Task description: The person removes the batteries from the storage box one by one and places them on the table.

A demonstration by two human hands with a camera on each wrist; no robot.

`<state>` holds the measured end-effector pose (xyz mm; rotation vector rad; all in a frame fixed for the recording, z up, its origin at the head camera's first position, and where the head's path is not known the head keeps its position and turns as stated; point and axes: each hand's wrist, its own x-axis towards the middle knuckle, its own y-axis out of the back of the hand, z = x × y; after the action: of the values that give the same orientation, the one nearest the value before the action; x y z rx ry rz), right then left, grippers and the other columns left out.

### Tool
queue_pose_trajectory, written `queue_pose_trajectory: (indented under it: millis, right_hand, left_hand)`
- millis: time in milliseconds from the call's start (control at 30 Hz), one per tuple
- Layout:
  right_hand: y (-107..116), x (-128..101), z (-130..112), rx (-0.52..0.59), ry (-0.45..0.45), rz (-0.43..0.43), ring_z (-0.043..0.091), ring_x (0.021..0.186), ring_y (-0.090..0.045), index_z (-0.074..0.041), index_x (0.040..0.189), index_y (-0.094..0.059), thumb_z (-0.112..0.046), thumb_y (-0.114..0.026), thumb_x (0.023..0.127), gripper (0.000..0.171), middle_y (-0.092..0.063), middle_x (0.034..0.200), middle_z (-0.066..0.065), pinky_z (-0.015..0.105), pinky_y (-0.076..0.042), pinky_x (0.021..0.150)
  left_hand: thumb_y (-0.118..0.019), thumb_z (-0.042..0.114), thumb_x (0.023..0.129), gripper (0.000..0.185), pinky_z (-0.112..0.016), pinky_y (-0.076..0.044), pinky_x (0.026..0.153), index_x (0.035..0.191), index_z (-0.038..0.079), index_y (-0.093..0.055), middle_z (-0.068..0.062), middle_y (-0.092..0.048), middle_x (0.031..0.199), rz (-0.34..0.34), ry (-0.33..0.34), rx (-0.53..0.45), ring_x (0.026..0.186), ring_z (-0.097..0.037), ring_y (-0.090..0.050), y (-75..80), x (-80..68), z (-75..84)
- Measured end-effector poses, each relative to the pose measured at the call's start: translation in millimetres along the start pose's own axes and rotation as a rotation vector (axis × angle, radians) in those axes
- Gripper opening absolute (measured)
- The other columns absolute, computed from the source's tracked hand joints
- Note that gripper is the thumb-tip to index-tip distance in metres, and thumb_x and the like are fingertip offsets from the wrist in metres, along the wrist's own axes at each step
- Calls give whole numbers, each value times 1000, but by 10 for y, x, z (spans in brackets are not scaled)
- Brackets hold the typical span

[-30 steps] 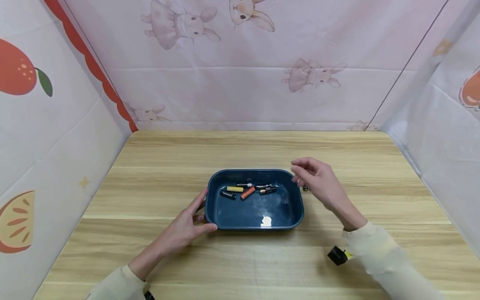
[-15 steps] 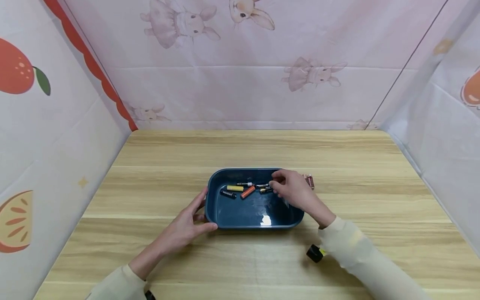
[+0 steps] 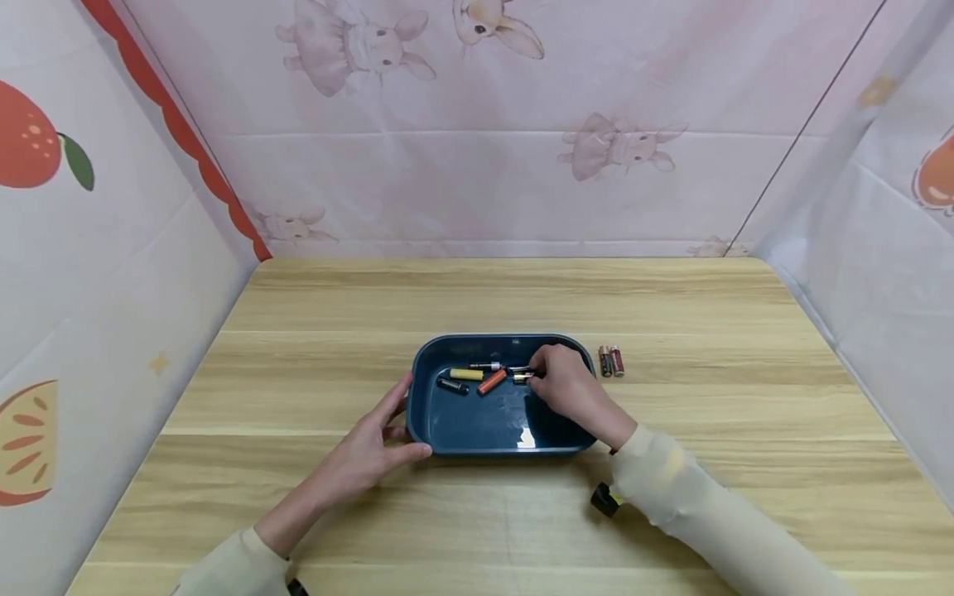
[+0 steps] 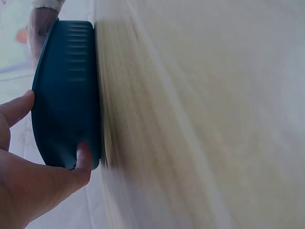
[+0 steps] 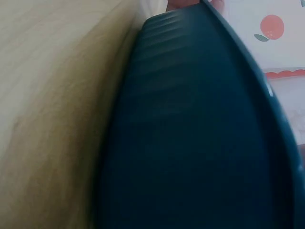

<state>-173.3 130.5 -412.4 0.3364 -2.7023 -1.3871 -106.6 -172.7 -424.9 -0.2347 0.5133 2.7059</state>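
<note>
several small batteries (image 3: 484, 377) in dark-blue tray (image 3: 447, 430)

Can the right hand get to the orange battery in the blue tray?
Probably yes. The right hand is already inside the blue tray, and the orange battery lies close to its fingertips with only small batteries beside it.

Right hand (image 3: 566, 389) now inside tray (image 3: 440, 443)

- Dark blue rounded-rectangular plastic tray (image 3: 447, 434) sits flat on the table.
- Small dark cylindrical battery (image 3: 520, 377) lies on its side near the tray's far wall.
</note>
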Motion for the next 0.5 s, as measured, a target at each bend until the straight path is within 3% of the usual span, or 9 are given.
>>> queue_pose_trajectory:
  millis: [133,300,500]
  right_hand:
    - [-61,18,13,10,-5,-23,16,74,-63,5,105,-75,1,-74,90,16,-73,102,15,32,-56,67]
    - [-124,13,-4,16,-39,-86,14,65,-61,1,101,-76,-1,-76,91,10,-69,88,7,27,-52,57]
    - [-152,-11,-34,-13,6,-128,12,64,-59,-5,91,-76,-8,-78,92,4,-68,81,1,26,-49,57]
  left_hand:
    - [-78,15,94,99,-51,-47,108,168,24,-12,-24,-29,164,-7,-18,1,130,-39,-57,7,-5,-6]
    - [-78,16,95,99,-54,-44,111,168,21,-11,-24,-28,165,-12,-38,18,132,-39,-56,5,-6,-17]
    - [-78,19,95,99,-55,-41,112,168,22,-10,-23,-23,167,-14,-28,27,137,-42,-51,7,-6,-10]
